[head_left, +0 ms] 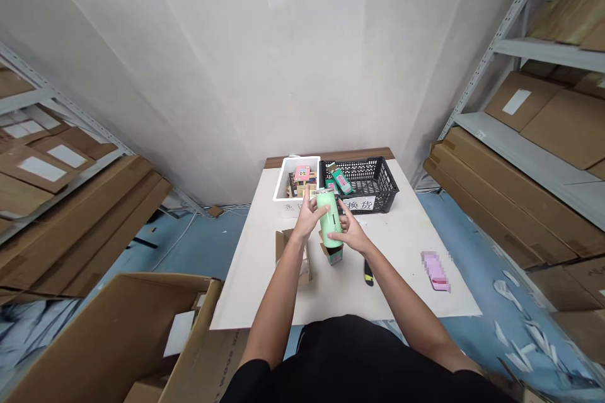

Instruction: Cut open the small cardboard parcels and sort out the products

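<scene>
A light green can-shaped tumbler (329, 219) is held upright, slightly tilted, above the middle of the table. My left hand (308, 215) is closed around its left side, near the top. On the lower right side my right hand (350, 231) grips it, thumb across the front. Just below the tumbler stands a small green box (334, 256) with its brown flaps open; whether the tumbler's base touches it, I cannot tell. An open brown carton (305, 267) sits to the left, partly hidden by my left forearm. Beside my right forearm lies a black and yellow cutter (368, 273).
Behind my hands are a white bin (278, 184) of small boxes and a black crate (388, 187) holding green boxes. A blurred pink item (435, 271) lies on the table (406, 293) at right. A large carton (118, 327) stands lower left; shelves (543, 145) flank both sides.
</scene>
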